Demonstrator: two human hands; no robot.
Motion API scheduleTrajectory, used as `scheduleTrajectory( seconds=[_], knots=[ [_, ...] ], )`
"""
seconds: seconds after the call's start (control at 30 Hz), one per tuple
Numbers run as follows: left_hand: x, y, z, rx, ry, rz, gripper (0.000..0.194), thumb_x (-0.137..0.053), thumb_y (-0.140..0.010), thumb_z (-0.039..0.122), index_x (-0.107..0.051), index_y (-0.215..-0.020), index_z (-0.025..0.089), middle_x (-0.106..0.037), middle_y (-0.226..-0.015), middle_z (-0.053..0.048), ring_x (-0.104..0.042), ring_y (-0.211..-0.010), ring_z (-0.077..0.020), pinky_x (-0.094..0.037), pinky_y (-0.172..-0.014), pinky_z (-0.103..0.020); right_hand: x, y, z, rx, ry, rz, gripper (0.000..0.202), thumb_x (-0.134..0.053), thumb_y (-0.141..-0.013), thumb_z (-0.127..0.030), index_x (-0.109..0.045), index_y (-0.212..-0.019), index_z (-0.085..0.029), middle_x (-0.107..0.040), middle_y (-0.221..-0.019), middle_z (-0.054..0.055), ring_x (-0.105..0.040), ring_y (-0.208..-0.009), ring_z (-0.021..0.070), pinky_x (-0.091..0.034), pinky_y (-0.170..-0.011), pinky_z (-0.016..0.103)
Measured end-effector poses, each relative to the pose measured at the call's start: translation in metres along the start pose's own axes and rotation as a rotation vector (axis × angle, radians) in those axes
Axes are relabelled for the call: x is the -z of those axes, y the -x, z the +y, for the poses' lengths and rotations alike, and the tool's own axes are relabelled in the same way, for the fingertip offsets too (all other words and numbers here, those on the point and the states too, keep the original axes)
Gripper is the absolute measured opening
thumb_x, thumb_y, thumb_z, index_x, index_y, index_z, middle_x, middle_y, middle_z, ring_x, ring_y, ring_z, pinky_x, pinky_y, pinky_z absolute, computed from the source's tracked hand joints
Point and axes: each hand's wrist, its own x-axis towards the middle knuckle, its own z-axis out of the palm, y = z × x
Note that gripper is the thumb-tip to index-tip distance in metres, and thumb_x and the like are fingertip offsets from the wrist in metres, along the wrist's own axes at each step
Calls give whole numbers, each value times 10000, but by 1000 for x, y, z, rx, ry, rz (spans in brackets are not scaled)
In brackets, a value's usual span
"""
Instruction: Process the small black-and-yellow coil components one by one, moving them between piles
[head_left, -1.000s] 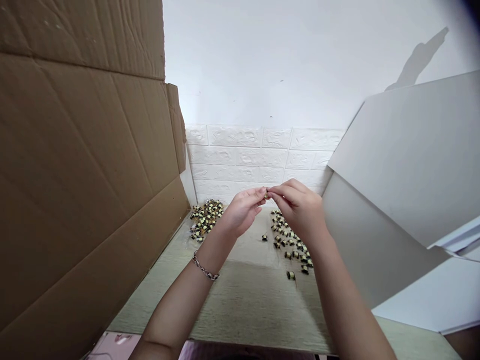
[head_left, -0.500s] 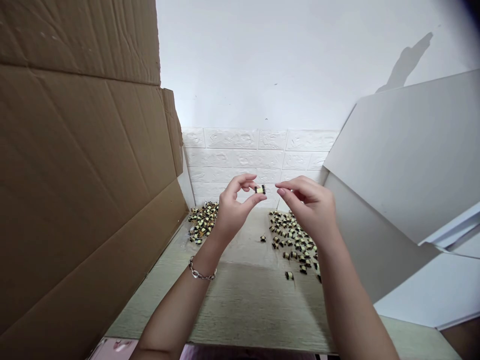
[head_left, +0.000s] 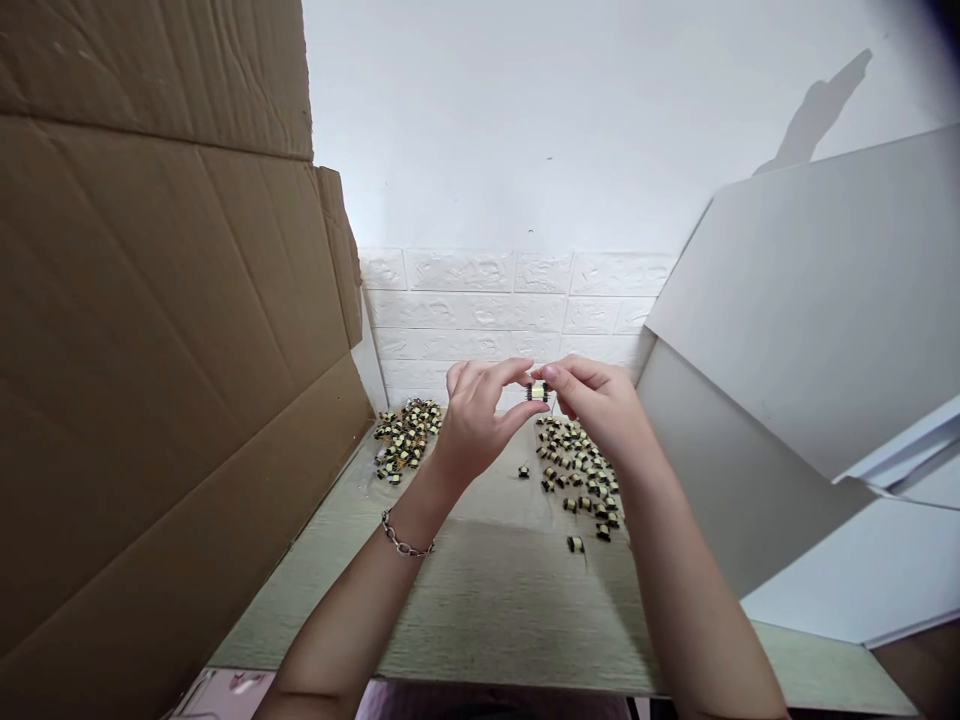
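A small transformer coil [head_left: 538, 392], yellow tape round its middle and black pinned ends, is held up over the table between the thumb and fingers of my left hand [head_left: 484, 415]. My right hand [head_left: 604, 400] is closed in a pinch at the coil's upper right end, with thumb and index finger together. Whatever lies between those fingertips is too small to make out. Beneath my right hand spreads a loose group of similar coils [head_left: 577, 465]. Left of my left wrist sits another heap of coils [head_left: 405, 440], with orange-brown bits among them.
One lone coil [head_left: 523, 472] lies between the groups, and another coil [head_left: 575, 545] sits nearer the front. Tall cardboard [head_left: 165, 330] walls off the left side. White panels [head_left: 810, 300] lean on the right, and a white brick-pattern wall [head_left: 465, 313] closes the back of the table [head_left: 495, 610].
My two hands have come together: the left moved right with the coil, and the right moved slightly left until its pinched fingertips met the coil's upper right end. The view shifted slightly.
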Motion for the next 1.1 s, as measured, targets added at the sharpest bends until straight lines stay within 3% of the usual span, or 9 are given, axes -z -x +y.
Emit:
scheduleTrajectory(
  seconds=[0.27,0.5,0.8,0.87,0.93,1.03,1.1],
  knots=[
    [1,-1,3,23,19,-39,274,-621,-686,352,-498,-888,213,-626,-780,18,-529,-745,-122,-348,-760,-286,3,-4,9,-45,-125,-101,341,-510,-722,-469,-641,-792,-162,-538,-655,1,-387,-525,66,-316,-499,222],
    [-1,1,-2,27,55,-123,189,-595,-716,307,-538,-880,232,-629,-781,-2,-527,-787,-158,-326,-769,-304,3,-7,14,34,-137,-82,223,-563,-711,-384,-598,-673,-167,-477,-569,-33,-402,-560,75,-331,-541,216],
    [2,0,5,130,128,-176,229,-589,-718,314,-521,-913,215,-607,-820,-10,-513,-827,-151,-334,-804,-305,0,-7,17,109,-90,-78,209,-554,-732,-364,-585,-676,-165,-581,-680,-4,-492,-665,96,-382,-633,234],
    [1,-1,6,214,197,-173,237,-617,-693,307,-535,-894,212,-606,-816,-10,-512,-823,-152,-336,-814,-314,-1,-8,19,128,-72,-43,216,-540,-742,-373,-587,-699,-167,-580,-706,0,-499,-682,97,-390,-638,235],
    [-1,-2,5,387,355,-155,276,-664,-641,297,-553,-876,204,-604,-824,-12,-511,-811,-148,-351,-803,-312,-3,-9,19,159,-64,43,223,-513,-759,-386,-590,-786,-179,-586,-785,9,-506,-699,97,-402,-628,234],
    [-3,-5,1,744,783,-163,301,-710,-581,289,-588,-839,192,-593,-841,-12,-505,-784,-120,-385,-748,-271,-5,-7,16,268,-22,201,224,-500,-771,-370,-562,-917,-211,-575,-915,23,-515,-750,103,-421,-622,233],
    [-3,-7,-3,946,1098,-200,275,-707,-587,297,-608,-817,185,-579,-797,-3,-498,-742,-89,-390,-719,-237,-7,-4,11,378,70,272,178,-520,-765,-326,-566,-900,-219,-567,-903,22,-513,-773,110,-428,-635,238]
  ],
)
